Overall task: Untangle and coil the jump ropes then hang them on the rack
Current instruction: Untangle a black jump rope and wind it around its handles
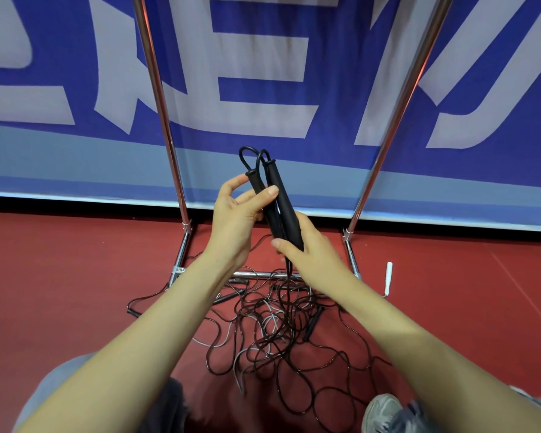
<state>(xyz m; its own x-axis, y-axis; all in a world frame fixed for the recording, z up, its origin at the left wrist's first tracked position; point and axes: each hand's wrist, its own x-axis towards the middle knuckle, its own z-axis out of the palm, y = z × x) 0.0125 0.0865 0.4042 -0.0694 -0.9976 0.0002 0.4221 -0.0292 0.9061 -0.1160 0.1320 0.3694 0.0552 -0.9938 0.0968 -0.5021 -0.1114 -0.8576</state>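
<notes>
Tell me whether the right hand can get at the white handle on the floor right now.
Probably not yet: the right hand grips the black handles. The white handle lies uncovered beside the rack, so the way looks free once it lets go.

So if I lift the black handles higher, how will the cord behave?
Probably floppy: the cord loops tightly out of the black handles and hangs limp. It likely drags the tangled pile on the floor, where strands cross. The handles themselves look rigid.
</notes>
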